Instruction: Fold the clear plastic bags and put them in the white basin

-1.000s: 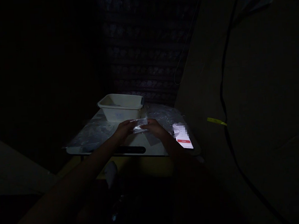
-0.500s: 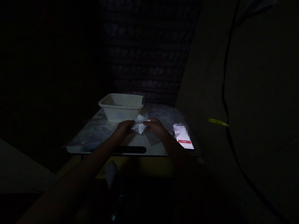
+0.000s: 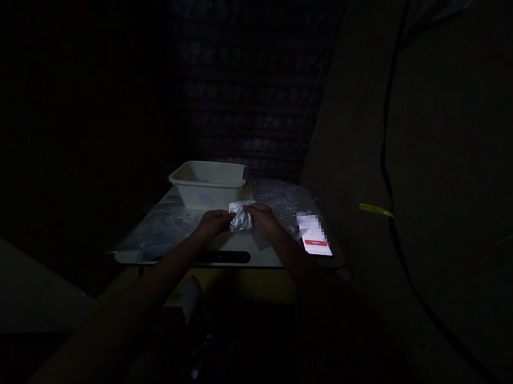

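Between my two hands is a small, shiny, folded plastic bag (image 3: 241,218), roughly square and wrinkled. My left hand (image 3: 215,224) pinches its left edge, thumb on top. On the opposite edge, my right hand (image 3: 263,217) grips it with thumb and fingers. Both hands are above the front half of a small white table (image 3: 236,241). Just behind them stands a cream plastic tub (image 3: 208,194), whose contents are too dark to make out.
Clear plastic sheets (image 3: 158,228) spread over the table's left side, with more plastic (image 3: 278,199) at the right. A lit phone (image 3: 315,235) lies by the right edge. A dark cable (image 3: 384,149) with a yellow tag (image 3: 374,209) hangs along the right wall.
The plastic bag has turned from a tilted diamond to a nearly upright square and looks flatter. My hands have shifted slightly around it, still holding both sides.
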Tool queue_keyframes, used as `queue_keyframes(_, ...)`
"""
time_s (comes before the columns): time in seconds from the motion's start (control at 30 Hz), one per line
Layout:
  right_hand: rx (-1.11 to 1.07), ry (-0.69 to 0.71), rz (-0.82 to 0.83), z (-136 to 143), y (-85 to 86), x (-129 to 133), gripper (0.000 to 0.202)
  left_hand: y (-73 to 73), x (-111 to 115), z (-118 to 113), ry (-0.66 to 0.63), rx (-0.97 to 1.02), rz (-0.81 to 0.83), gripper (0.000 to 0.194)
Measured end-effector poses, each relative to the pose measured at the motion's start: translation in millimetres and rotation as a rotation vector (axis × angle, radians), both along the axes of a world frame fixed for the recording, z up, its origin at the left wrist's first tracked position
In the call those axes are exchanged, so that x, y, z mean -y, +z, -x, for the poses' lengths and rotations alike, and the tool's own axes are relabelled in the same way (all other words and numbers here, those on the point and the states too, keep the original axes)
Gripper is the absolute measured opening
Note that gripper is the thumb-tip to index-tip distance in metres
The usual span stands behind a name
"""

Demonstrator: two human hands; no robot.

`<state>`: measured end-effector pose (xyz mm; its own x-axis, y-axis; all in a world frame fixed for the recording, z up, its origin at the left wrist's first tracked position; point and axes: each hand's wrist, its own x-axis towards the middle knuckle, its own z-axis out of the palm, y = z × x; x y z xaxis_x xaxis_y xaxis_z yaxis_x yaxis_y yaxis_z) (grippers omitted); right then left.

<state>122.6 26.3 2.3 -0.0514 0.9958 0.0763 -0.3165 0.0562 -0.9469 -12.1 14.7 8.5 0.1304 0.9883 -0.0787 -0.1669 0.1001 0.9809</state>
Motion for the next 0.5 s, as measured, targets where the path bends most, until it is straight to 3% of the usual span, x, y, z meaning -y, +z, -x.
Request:
queue_keyframes(0.1, 0.026, 0.029, 0.029, 3, -0.4, 1, 0.016, -0.1, 1, 0, 0.016, 0.025, -0.012, 0.021)
queue_keyframes(0.27, 0.06, 0.202, 0.156, 5, 3.0, 10, 0.021, 3.4, 3, 1, 0.067, 0.034, -0.027, 0.022)
queue_keyframes(0.5, 0.076, 0.193, 0.185, 9, 4.8, 15, 0.02, 4.2, 1, -1, 0.061, 0.106, -0.029, 0.023)
